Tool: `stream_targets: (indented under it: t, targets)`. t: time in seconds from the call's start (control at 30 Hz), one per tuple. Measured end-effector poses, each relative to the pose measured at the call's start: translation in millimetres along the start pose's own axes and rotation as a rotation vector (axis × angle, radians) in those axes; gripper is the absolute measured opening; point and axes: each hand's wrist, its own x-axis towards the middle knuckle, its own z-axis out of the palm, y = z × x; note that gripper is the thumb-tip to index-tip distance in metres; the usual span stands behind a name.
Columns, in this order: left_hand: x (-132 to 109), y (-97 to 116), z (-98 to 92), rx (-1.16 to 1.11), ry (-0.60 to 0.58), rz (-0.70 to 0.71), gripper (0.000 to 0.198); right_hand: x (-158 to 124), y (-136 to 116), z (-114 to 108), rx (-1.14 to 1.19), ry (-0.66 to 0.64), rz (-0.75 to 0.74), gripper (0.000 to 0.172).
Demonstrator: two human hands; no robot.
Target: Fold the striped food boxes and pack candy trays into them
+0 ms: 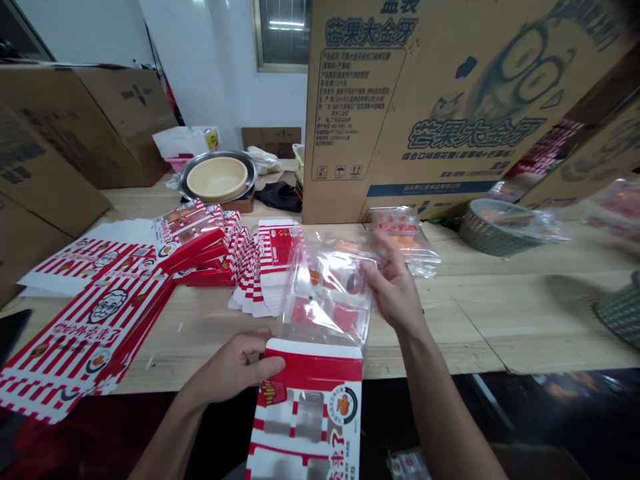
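My left hand [243, 365] grips the upper left edge of a red-and-white printed carton [313, 400] with clear windows, held at the table's front edge. Between thumb and fingers of my right hand [397, 283] is the right side of a clear plastic tray [325, 293] with red and orange pieces in its compartments. The tray's lower end meets the carton's top edge; whether it is inside the opening I cannot tell. Behind my right hand lies a stack of similar clear packs [405, 237].
Flat striped cartons [110, 307] and folded ones [200, 243] pile up on the left, beside a fanned stack of small striped cards [273, 267]. A large cardboard box [370, 153] stands at the back. Also there are a cream bowl [217, 179] and a green basket [493, 233].
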Motion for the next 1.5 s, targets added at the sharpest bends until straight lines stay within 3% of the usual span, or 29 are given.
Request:
stream_targets:
  t: [0.1, 0.2, 0.27, 0.33, 0.43, 0.6, 0.7, 0.77, 0.83, 0.87, 0.9, 0.97, 1.0, 1.07, 1.13, 1.17, 1.27, 1.33, 1.4, 1.5]
  targets:
    - [-1.2, -11.3, 7.2, -0.025, 0.176, 0.061, 0.015, 1.8, 0.3, -2.3, -0.019, -0.147, 0.002, 0.029]
    - [-4.0, -25.8, 14.3, -0.024, 0.394, 0.15, 0.013, -12.4, 8.2, 0.0, -0.065, -0.555, 0.133, 0.028]
    - [-5.6, -31.0, 17.2, 0.012, 0.502, 0.197, 0.016, -25.9, 16.6, 3.1, 0.01, -0.803, 0.235, 0.035]
    - [-7.2, -32.9, 18.9, -0.026, 0.526, 0.163, 0.019, -38.9, 24.3, 5.2, 0.117, -0.868, 0.228, 0.05]
    - [-9.2, -34.3, 19.7, -0.21, 0.464, 0.029, 0.026, -55.1, 30.2, 7.7, 0.169, -0.795, 0.141, 0.045]
    - [-2.9, -42.4, 19.5, -0.357, 0.39, -0.076, 0.04, -78.8, 37.3, 22.9, 0.235, -0.669, 0.234, 0.025]
    - [5.9, -45.2, 22.1, -0.294, 0.381, -0.095, 0.039, -89.0, 41.3, 35.5, 0.303, -0.454, 0.259, 0.031]
    - [8.6, -41.6, 26.2, -0.159, 0.461, -0.083, 0.032, -91.4, 36.8, 42.1, 0.344, -0.313, 0.323, 0.042]
    - [5.5, -31.8, 32.8, 0.091, 0.645, 0.037, 0.027, -90.1, 23.4, 47.7, 0.328, -0.218, 0.373, 0.049]
    - [1.6, -24.9, 37.1, 0.244, 0.699, 0.134, 0.035, -88.7, 13.9, 50.6, 0.296, -0.163, 0.358, 0.052]
    - [-3.3, -17.4, 41.9, 0.392, 0.693, 0.235, 0.048, -87.3, 3.2, 54.0, 0.254, -0.099, 0.305, 0.053]
    - [-14.3, -3.9, 51.7, 0.602, 0.554, 0.397, 0.073, -86.0, -18.1, 62.2, 0.16, 0.004, 0.1, 0.052]
    - [-19.1, 0.6, 55.9, 0.647, 0.489, 0.445, 0.08, -86.3, -27.0, 66.6, 0.119, 0.009, -0.028, 0.05]
    - [-24.9, 2.7, 60.9, 0.617, 0.478, 0.475, 0.078, -88.4, -37.5, 74.4, 0.077, -0.117, -0.259, 0.039]
    - [-24.6, -2.7, 59.8, 0.455, 0.591, 0.416, 0.061, -89.3, -37.1, 78.0, 0.043, -0.244, -0.44, 0.018]
    - [-22.5, -6.6, 57.0, 0.353, 0.682, 0.371, 0.054, -88.3, -33.3, 77.8, 0.009, -0.22, -0.512, 0.011]
    - [-11.4, -15.6, 43.5, 0.175, 1.041, 0.342, 0.053, -78.1, -13.8, 73.0, -0.137, 0.123, -0.557, 0.03]
    - [-2.6, -18.8, 33.4, 0.237, 1.185, 0.509, 0.056, -68.6, 0.0, 70.3, -0.128, 0.177, -0.443, 0.037]
    - [6.0, -23.5, 24.3, 0.368, 1.205, 0.69, 0.048, -61.1, 11.2, 69.7, -0.071, 0.076, -0.375, 0.039]
    - [17.6, -37.7, 14.1, 0.499, 1.164, 0.8, 0.033, -55.3, 22.6, 68.7, -0.129, 0.034, -0.483, 0.041]
